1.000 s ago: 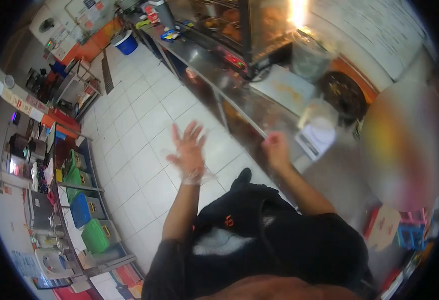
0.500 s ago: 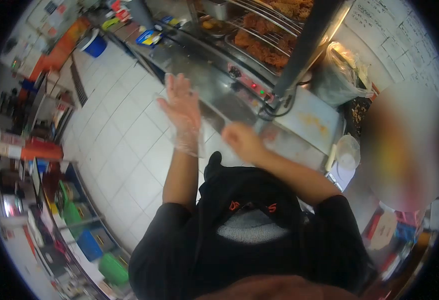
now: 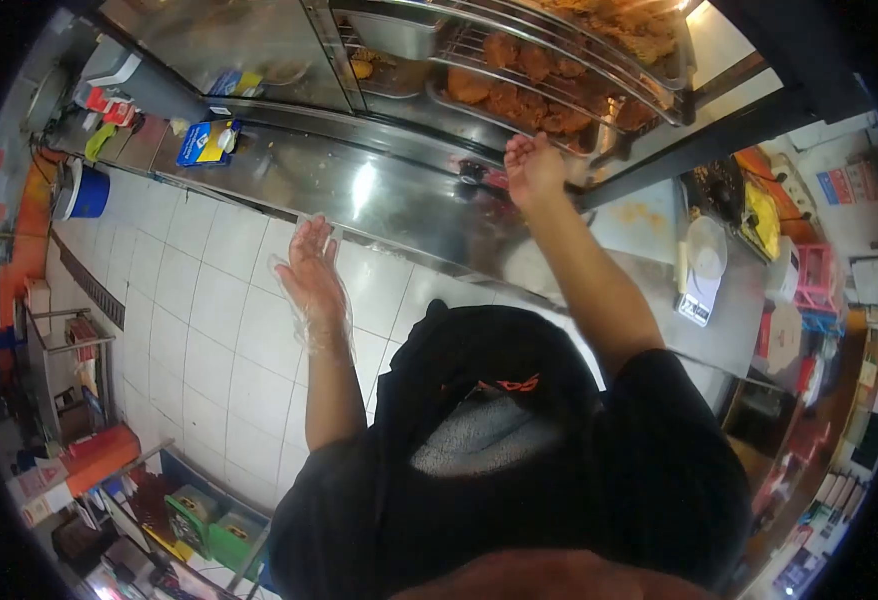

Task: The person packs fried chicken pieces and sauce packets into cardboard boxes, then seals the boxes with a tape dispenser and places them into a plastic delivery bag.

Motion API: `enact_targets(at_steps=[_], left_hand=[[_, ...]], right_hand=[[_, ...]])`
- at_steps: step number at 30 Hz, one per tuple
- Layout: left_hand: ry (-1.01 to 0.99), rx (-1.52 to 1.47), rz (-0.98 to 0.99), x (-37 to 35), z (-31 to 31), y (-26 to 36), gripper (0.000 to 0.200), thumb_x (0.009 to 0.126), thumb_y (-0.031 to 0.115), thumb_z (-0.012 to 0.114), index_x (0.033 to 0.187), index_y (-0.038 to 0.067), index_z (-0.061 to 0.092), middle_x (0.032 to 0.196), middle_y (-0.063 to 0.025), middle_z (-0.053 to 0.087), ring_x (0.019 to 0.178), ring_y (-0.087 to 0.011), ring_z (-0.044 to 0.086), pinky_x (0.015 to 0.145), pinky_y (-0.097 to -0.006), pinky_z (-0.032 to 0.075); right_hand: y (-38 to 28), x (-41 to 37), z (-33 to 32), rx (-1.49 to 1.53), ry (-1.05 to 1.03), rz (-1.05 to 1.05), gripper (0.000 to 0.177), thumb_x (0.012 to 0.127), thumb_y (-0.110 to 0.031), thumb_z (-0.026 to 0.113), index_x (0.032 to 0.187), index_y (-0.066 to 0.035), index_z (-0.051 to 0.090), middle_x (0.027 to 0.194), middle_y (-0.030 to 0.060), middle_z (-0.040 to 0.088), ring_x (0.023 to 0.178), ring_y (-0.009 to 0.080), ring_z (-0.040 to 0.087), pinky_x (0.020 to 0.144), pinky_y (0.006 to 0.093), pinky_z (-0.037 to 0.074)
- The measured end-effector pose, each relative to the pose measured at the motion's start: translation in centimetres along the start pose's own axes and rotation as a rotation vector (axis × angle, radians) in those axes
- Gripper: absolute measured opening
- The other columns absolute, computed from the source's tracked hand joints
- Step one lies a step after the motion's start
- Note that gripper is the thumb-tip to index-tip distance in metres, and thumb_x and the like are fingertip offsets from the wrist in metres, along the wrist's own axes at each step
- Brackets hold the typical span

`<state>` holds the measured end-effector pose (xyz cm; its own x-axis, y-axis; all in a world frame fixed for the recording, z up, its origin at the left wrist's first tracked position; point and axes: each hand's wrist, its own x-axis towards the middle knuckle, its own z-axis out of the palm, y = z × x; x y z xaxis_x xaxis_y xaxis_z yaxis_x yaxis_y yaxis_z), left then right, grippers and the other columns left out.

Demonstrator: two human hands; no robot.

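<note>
My left hand (image 3: 314, 280) wears a loose clear plastic glove and is held up over the floor beside the steel counter (image 3: 279, 180). Its fingers are slightly bent and apart, with nothing in them. My right hand (image 3: 534, 172) has no glove and is raised at the lower front of the heated display cabinet (image 3: 389, 125). Its fingers are curled in, and whatever they may hold is hidden. Just behind it, fried pieces of food (image 3: 519, 100) lie on a tray and wire racks inside the cabinet.
A kitchen scale (image 3: 699, 300) with a clear tub (image 3: 707, 245) stands on the right, near a white cutting board (image 3: 639, 220). A blue-and-yellow packet (image 3: 204, 143) lies on the counter at left. A blue bucket (image 3: 89, 190) stands on the tiled floor (image 3: 229, 350).
My right hand has moved from low near my left hand up to the cabinet front. My left hand has dropped lower and left. The view has turned, showing more of the cabinet and counter.
</note>
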<state>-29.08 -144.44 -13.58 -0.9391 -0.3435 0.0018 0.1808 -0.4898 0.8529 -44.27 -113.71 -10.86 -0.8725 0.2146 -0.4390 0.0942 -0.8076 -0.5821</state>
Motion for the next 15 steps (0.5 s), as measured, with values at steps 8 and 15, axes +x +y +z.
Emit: enact_targets(at_steps=[8,15], left_hand=[[-0.065,0.267,0.043,4.4,-1.3,0.7,0.073,0.092,0.067,0.029,0.127,0.005,0.049,0.133,-0.0168,0.051,0.127,-0.0311,0.043,0.108,-0.0502,0.024],[-0.202,0.654,0.147,6.5,2.9,1.9,0.037,0.092,0.034,0.055,0.108,0.001,0.060,0.117,-0.0153,0.060,0.114,-0.0284,0.053,0.101,-0.0395,0.037]], right_hand=[[2.8,-8.5,1.1,-0.099,0.058,0.044,0.027,0.100,-0.023,0.045,0.086,-0.003,0.054,0.078,0.0087,0.060,0.065,0.0180,0.055,0.059,0.0301,0.045],[0.4,-18.7,-5.3,-0.349,0.016,0.439,0.023,0.097,-0.024,0.055,0.086,-0.004,0.059,0.075,0.0068,0.061,0.065,0.0153,0.055,0.060,0.0275,0.043]])
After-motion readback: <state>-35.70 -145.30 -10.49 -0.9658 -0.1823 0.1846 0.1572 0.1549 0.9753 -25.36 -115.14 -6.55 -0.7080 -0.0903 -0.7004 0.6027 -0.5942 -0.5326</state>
